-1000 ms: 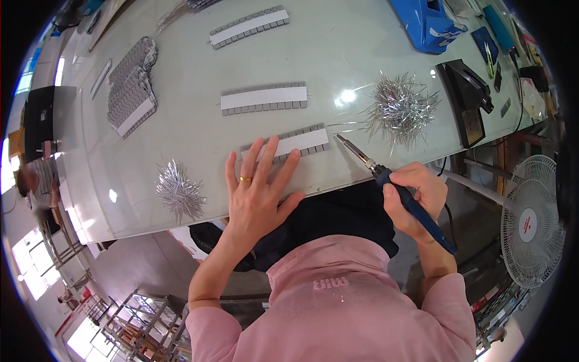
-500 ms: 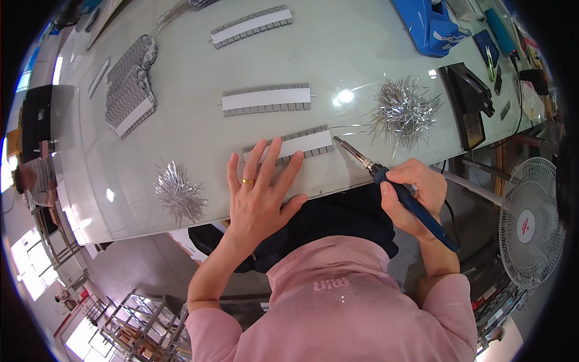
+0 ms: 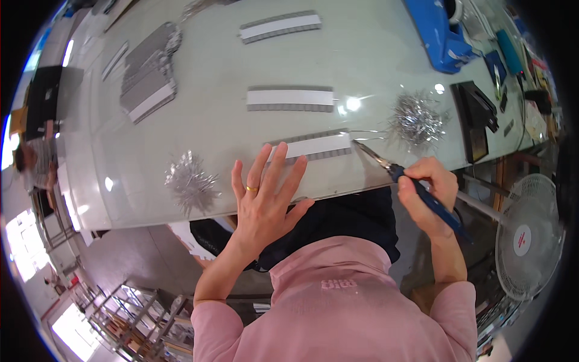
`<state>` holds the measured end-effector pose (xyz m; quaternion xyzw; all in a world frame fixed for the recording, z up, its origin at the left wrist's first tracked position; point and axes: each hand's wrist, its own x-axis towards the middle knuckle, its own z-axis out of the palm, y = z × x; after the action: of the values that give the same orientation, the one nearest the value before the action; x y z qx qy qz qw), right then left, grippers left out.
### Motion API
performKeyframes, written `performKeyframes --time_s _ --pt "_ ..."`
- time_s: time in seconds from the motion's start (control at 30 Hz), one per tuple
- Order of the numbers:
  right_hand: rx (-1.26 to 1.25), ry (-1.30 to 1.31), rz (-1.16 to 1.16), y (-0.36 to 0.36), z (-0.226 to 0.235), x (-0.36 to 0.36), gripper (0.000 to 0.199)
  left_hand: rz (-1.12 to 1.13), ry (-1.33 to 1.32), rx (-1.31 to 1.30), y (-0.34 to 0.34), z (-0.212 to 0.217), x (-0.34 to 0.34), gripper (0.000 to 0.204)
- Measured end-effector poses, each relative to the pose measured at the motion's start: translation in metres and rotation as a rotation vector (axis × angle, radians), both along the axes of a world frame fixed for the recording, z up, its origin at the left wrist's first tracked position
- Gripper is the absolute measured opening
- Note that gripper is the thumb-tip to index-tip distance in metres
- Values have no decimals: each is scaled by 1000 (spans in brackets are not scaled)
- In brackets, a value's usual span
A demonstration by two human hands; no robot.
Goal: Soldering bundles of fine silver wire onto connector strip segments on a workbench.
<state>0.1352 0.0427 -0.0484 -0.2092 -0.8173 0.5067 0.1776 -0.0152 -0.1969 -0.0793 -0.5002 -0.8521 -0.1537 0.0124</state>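
You are pressing your left hand [image 3: 265, 202] flat on the pale green table [image 3: 199, 130], fingers spread wide, fingertips landing on the left end of the nearest grey-and-white strip [image 3: 312, 146]. That strip is lying just beyond your hand, its long axis running left to right across the table, almost parallel to the near edge, tilting up slightly toward the right. Your right hand [image 3: 426, 194] is closed in a fist-like grip around the blue handles of a pair of pliers [image 3: 416, 188], and the metal nose is pointing up and to the left, its tip sitting right at the strip's right end; whether it is touching the strip or a thin wire there is too fine to tell. So the strip is stretching between your two hands: left hand pinning one end, tool meeting the other, with the tool reaching the right end along nearly the same line as the strip's length. Just beyond the tip, a heap of shiny silver wire clippings [image 3: 416, 120] is resting near the strip's right end, and a second heap [image 3: 190, 180] is lying to the left of your left hand. Two more strips are lying farther up the table, well apart from your hands.
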Motion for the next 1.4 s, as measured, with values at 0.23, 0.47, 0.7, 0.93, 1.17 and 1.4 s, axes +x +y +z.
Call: performKeyframes --time_s 0.23,0.47,0.7,0.93,1.17,1.4 --pt "-262 324 -270 12 -35 28 11 332 84 56 -57 4 -7 53" --pt "-259 231 -60 -11 -25 0 14 473 153 57 -77 -3 -14 45" --pt "-280 202 59 -36 -15 -20 16 333 64 52 -54 -11 -18 50" --pt "-262 168 165 -52 -10 -38 18 212 -22 68 -46 -10 -29 50" --pt "38 158 254 -62 -3 -61 20 155 -49 63 -44 -11 -36 49" --pt "171 137 362 -68 1 -73 18 130 -46 39 -44 -11 -37 49"
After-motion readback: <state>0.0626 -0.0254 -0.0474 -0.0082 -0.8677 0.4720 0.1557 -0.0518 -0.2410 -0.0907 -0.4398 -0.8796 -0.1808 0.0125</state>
